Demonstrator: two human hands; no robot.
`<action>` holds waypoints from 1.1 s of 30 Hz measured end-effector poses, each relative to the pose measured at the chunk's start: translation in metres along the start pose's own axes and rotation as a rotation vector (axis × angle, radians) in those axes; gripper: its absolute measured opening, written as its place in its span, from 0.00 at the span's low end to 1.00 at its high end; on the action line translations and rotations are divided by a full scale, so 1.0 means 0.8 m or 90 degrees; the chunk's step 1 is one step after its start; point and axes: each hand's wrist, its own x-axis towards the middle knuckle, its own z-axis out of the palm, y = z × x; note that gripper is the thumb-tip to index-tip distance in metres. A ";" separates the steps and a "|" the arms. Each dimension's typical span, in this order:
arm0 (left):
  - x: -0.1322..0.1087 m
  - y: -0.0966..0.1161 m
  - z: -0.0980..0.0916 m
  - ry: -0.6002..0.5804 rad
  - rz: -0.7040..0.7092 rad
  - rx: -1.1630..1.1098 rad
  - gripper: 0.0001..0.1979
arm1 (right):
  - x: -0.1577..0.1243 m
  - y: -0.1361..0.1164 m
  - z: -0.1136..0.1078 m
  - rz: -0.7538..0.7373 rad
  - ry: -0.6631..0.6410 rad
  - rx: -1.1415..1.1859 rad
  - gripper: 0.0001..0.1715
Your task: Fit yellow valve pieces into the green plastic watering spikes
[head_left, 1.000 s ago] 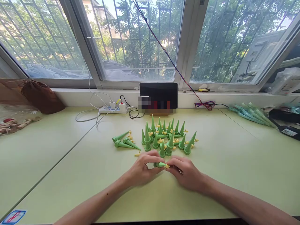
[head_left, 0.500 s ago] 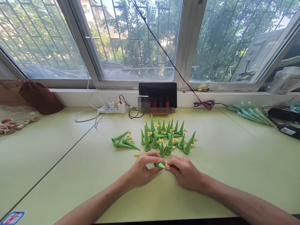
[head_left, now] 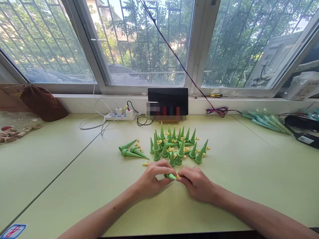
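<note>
My left hand (head_left: 156, 177) is closed around a green plastic spike (head_left: 170, 176), a hollow cone whose tip points right. Between the fingertips of my right hand (head_left: 196, 181) is a small yellow valve (head_left: 177, 177), held up against that tip; whether it is seated in it I cannot tell. Just beyond my hands stands a cluster of green spikes (head_left: 180, 151), some upright and some lying down, with yellow valves (head_left: 185, 149) among them. To the left lie several loose green spikes (head_left: 132, 153), and a yellow valve (head_left: 145, 164) rests near my left hand.
A tablet (head_left: 168, 101) leans at the back by the window. Left of it is a power strip (head_left: 121, 115) with cables. A brown cloth bag (head_left: 42, 103) sits at far left. Bundled wires (head_left: 219, 111) and bluish-green plastic packets (head_left: 266, 121) lie at back right.
Almost nothing differs. The yellow valve has turned slightly in my right fingers at the spike's tip, and both hands stay in place.
</note>
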 end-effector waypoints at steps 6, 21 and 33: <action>-0.001 -0.001 0.001 0.000 0.005 0.004 0.09 | -0.002 0.002 0.002 0.005 -0.021 -0.013 0.18; -0.001 -0.003 0.003 0.005 0.027 0.017 0.07 | 0.000 0.001 0.002 -0.009 -0.023 -0.003 0.23; -0.003 -0.004 0.003 -0.004 0.023 0.026 0.08 | 0.000 0.002 0.003 0.002 -0.029 0.031 0.20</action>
